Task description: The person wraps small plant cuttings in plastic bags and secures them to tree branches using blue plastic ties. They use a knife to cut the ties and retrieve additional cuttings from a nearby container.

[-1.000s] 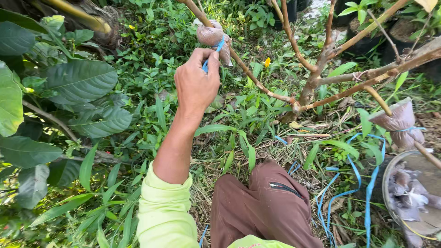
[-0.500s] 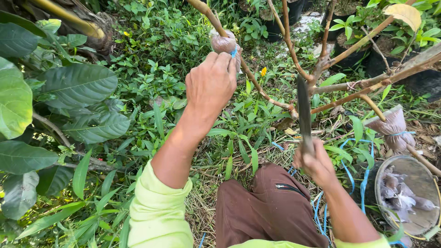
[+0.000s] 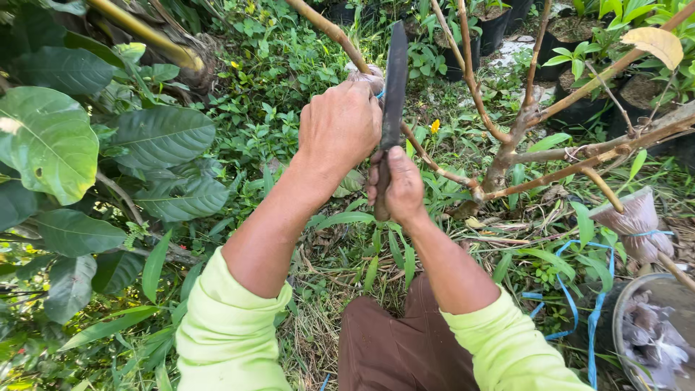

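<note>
Looks like an outdoor plant nursery: black grow pots (image 3: pixel 499 29), weedy ground (image 3: pixel 289 123), wrapped graft bundles (image 3: pixel 635 221) on branches (image 3: pixel 579 163).

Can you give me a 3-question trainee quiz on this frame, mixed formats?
1. True or false: the right hand grips a knife with its dark blade pointing up.
2. Multiple choice: the left hand is closed on A) a large green leaf, B) a wrapped bundle on a thin branch, C) the round basin.
3. Fill in: loose strips of ____ string lie on the ground near the basin.

Key: 1 true; 2 B; 3 blue.
</note>
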